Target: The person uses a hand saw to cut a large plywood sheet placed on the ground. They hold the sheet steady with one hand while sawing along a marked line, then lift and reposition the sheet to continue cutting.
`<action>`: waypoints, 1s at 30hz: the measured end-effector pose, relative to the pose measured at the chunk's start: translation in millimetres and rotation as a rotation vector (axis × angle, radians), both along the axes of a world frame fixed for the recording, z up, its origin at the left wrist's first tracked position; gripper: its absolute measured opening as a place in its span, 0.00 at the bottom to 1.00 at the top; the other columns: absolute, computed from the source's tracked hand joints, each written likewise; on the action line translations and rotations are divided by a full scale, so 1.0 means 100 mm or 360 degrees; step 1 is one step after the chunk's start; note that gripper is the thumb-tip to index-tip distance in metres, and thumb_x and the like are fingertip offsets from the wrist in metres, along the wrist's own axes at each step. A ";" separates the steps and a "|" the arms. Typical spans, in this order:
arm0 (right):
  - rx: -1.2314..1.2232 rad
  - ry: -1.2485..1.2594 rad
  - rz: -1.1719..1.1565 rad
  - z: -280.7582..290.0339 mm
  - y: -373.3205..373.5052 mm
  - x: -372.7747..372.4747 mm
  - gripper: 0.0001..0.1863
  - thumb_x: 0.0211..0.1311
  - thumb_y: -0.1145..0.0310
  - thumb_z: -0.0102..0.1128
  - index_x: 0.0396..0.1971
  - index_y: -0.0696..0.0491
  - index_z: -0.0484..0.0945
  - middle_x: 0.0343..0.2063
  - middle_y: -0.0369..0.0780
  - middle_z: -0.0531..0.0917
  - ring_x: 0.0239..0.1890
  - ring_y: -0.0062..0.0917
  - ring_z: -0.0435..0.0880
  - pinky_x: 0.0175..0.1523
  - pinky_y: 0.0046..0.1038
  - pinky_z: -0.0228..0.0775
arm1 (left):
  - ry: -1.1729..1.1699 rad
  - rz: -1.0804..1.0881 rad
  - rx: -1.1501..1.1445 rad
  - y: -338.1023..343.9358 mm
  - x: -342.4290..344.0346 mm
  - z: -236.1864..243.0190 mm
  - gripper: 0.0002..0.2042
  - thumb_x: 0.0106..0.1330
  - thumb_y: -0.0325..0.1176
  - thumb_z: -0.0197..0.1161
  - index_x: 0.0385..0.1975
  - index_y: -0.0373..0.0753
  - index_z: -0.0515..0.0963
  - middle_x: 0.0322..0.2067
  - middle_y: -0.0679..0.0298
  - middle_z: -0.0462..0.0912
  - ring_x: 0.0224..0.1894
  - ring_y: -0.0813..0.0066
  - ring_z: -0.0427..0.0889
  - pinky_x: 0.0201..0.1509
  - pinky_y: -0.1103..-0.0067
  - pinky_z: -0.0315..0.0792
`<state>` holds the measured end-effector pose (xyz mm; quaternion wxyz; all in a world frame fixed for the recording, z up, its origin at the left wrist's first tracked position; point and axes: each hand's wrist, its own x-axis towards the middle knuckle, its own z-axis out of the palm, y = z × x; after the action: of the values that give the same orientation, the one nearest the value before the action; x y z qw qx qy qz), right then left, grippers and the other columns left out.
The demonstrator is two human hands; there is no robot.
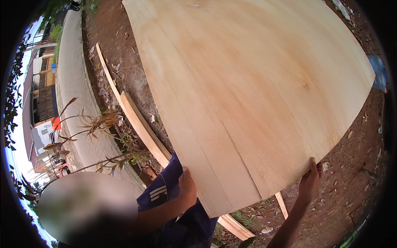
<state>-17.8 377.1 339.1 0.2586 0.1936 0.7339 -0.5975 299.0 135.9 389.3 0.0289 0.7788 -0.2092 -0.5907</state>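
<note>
A large pale plywood sheet fills the centre and upper right, with cracks or seams near its lower end. My left hand is closed on the sheet's lower left edge. My right hand grips the lower right edge, fingertips showing on the face. Dark blue fabric with white stripes lies beside and partly behind the sheet, next to my left hand. Long light wooden strips lie on the ground, partly hidden by the sheet.
Brown soil with dry leaves surrounds the sheet. At left run a pale concrete path, a plant with dry leaves and buildings. A blue object shows at far right. A blurred patch hides the lower left.
</note>
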 end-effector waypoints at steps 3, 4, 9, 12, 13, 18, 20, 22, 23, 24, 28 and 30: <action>0.0020 -0.0068 -0.0113 0.19 0.33 0.00 0.22 0.70 0.58 0.66 0.54 0.59 0.74 0.51 0.42 0.79 0.51 0.27 0.77 0.58 0.32 0.70 | -0.0002 -0.0023 0.0044 0.43 0.01 0.18 0.31 0.83 0.57 0.33 0.65 0.33 0.68 0.53 0.56 0.80 0.57 0.64 0.82 0.61 0.66 0.77; 0.0052 -0.0066 -0.0152 0.21 0.43 0.00 0.23 0.71 0.58 0.65 0.56 0.59 0.74 0.53 0.43 0.79 0.53 0.28 0.77 0.59 0.32 0.70 | 0.0008 -0.0010 0.0057 0.56 0.00 0.20 0.32 0.83 0.57 0.33 0.64 0.33 0.68 0.52 0.55 0.81 0.56 0.64 0.82 0.60 0.66 0.78; 0.0071 -0.0016 -0.0116 0.06 1.30 0.02 0.24 0.72 0.60 0.63 0.58 0.61 0.73 0.54 0.45 0.80 0.55 0.31 0.78 0.60 0.34 0.71 | 0.0119 0.0008 0.0248 1.12 0.08 0.27 0.32 0.83 0.57 0.33 0.64 0.32 0.68 0.49 0.55 0.83 0.53 0.66 0.83 0.59 0.70 0.77; 0.0365 0.0121 0.0174 -0.12 1.71 0.02 0.22 0.72 0.60 0.63 0.56 0.59 0.74 0.52 0.44 0.81 0.52 0.31 0.79 0.56 0.35 0.73 | 0.0103 0.0015 0.0175 1.58 0.21 0.00 0.32 0.84 0.55 0.34 0.64 0.29 0.70 0.53 0.53 0.83 0.54 0.65 0.83 0.59 0.69 0.75; 0.0483 0.0219 0.0431 -0.33 1.93 0.00 0.20 0.73 0.60 0.62 0.56 0.58 0.75 0.51 0.44 0.81 0.51 0.31 0.80 0.54 0.35 0.74 | 0.0115 -0.0069 0.0143 1.65 0.26 -0.20 0.32 0.84 0.55 0.34 0.63 0.29 0.70 0.53 0.53 0.83 0.54 0.64 0.83 0.60 0.69 0.75; 0.0135 -0.0317 -0.0033 -1.01 1.72 0.03 0.16 0.72 0.61 0.62 0.53 0.54 0.77 0.47 0.41 0.82 0.48 0.29 0.80 0.49 0.38 0.75 | 0.0017 -0.0365 -0.0096 1.85 0.46 -1.23 0.33 0.84 0.55 0.35 0.62 0.28 0.73 0.56 0.50 0.82 0.56 0.60 0.82 0.61 0.68 0.73; 0.0106 -0.0437 0.0007 -1.36 1.73 0.06 0.15 0.72 0.62 0.62 0.51 0.53 0.77 0.44 0.39 0.81 0.46 0.27 0.80 0.48 0.38 0.75 | 0.0029 -0.0296 -0.0075 1.88 0.50 -1.53 0.34 0.83 0.56 0.35 0.63 0.29 0.72 0.58 0.49 0.81 0.58 0.59 0.81 0.62 0.67 0.72; 0.0204 -0.0577 -0.0067 -1.77 1.78 0.05 0.14 0.72 0.62 0.62 0.51 0.53 0.77 0.42 0.37 0.80 0.44 0.27 0.78 0.48 0.38 0.74 | -0.0026 -0.0284 -0.0047 1.84 0.48 -1.73 0.34 0.83 0.57 0.34 0.64 0.30 0.72 0.59 0.48 0.81 0.60 0.57 0.80 0.63 0.66 0.71; 0.0249 -0.0651 -0.0102 -2.00 1.79 0.05 0.14 0.72 0.62 0.63 0.50 0.53 0.77 0.41 0.37 0.79 0.43 0.26 0.78 0.48 0.38 0.74 | -0.0092 -0.0303 -0.0026 1.83 0.47 -1.81 0.34 0.83 0.57 0.34 0.64 0.31 0.73 0.59 0.48 0.80 0.61 0.56 0.79 0.63 0.65 0.71; 0.0354 -0.0380 0.0159 -2.32 2.08 0.03 0.14 0.72 0.62 0.63 0.50 0.53 0.77 0.41 0.36 0.78 0.43 0.26 0.77 0.48 0.38 0.73 | -0.0130 -0.0354 0.0017 1.79 0.37 -1.87 0.34 0.83 0.58 0.34 0.65 0.32 0.73 0.60 0.47 0.80 0.62 0.55 0.79 0.63 0.64 0.70; 0.0374 -0.0361 0.0150 -2.72 2.03 0.14 0.15 0.72 0.62 0.63 0.52 0.53 0.77 0.44 0.37 0.78 0.46 0.27 0.77 0.53 0.39 0.72 | -0.0399 -0.0519 0.0253 1.62 0.26 -2.12 0.34 0.82 0.58 0.32 0.67 0.32 0.71 0.60 0.46 0.79 0.64 0.51 0.77 0.65 0.62 0.70; 0.0236 -0.0593 -0.0163 -2.57 1.86 0.13 0.17 0.73 0.61 0.62 0.55 0.53 0.76 0.48 0.39 0.78 0.51 0.28 0.77 0.57 0.41 0.71 | -0.0321 -0.0434 0.0255 1.65 0.25 -2.21 0.35 0.82 0.57 0.31 0.67 0.32 0.70 0.61 0.45 0.79 0.64 0.48 0.77 0.65 0.62 0.69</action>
<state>-4.6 563.3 82.1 0.3442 0.3563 0.7046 -0.5080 324.1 301.2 168.2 -0.1348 0.7983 -0.2669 -0.5229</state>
